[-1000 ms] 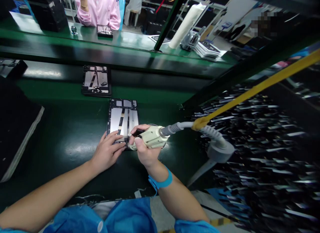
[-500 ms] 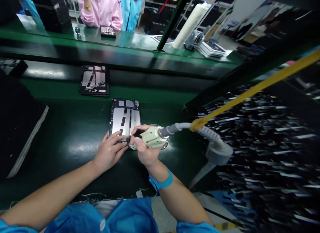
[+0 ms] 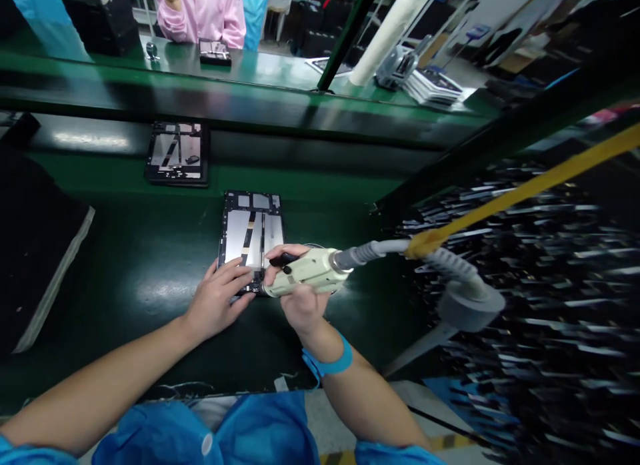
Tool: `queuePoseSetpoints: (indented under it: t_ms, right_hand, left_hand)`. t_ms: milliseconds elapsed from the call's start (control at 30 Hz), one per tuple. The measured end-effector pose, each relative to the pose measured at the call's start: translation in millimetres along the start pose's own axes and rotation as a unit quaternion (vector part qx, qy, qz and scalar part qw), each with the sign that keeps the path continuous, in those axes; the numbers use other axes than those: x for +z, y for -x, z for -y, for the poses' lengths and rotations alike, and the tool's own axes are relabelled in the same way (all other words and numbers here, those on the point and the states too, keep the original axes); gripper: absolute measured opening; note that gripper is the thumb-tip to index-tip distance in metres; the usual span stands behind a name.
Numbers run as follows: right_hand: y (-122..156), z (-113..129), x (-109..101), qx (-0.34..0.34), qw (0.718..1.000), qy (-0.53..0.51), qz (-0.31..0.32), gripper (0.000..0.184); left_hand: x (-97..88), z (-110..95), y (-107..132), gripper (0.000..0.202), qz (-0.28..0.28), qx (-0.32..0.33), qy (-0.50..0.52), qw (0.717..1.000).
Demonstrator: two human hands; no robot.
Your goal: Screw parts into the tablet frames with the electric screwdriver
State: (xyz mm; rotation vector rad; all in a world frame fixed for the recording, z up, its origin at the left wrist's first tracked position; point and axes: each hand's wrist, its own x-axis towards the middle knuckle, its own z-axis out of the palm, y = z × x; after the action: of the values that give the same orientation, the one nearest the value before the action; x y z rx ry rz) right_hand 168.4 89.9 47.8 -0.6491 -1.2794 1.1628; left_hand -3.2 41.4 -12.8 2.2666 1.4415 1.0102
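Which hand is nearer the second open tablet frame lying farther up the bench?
Left. The left hand lies below and slightly right of that frame; the right hand, gripping the screwdriver, is farther right.

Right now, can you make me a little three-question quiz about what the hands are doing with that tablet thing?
1. True or false: the right hand grips the cream electric screwdriver.
2. What does the left hand rest on? A) a white roll B) the opened tablet C) a book stack
3. Fill in: a second opened tablet lies on the ____ belt.

Key: 1 true; 2 B; 3 green.
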Motion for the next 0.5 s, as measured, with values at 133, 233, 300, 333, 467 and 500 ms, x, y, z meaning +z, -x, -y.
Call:
queuePoseSetpoints:
  t_ms: [133,233,300,333,467,500]
  right_hand:
    - [-3.0,7.3,3.1,0.030,0.997,-0.074,0.018,0.062]
    - [-4.4,6.9,3.3,0.031,0.996,-0.078,0.034,0.058]
    - [-4.7,3.9,3.6,0.029,0.997,-0.065,0.040,0.058]
    - [-4.7,2.2,3.9,0.029,0.997,-0.055,0.039,0.059]
    - [-3.2,-3.1,4.2,0.037,0.999,0.010,0.021,0.069]
    - [-2.8,-3.8,3.8,0.041,0.999,0.026,0.019,0.070]
  left_hand:
    - [0.2,0.1,0.3,0.026,0.009,0.003,-0.008,1.000]
    - [0.7,-0.8,0.2,0.025,0.000,0.005,-0.009,1.000]
    - [1.4,-1.2,0.0,0.023,-0.005,0.007,-0.013,1.000]
    - [1.9,-1.2,-0.1,0.022,-0.008,0.008,-0.015,1.000]
    - [4.9,-1.0,-0.1,0.018,-0.020,0.009,-0.022,1.000]
    - [5.8,-1.1,0.0,0.018,-0.024,0.009,-0.023,0.999]
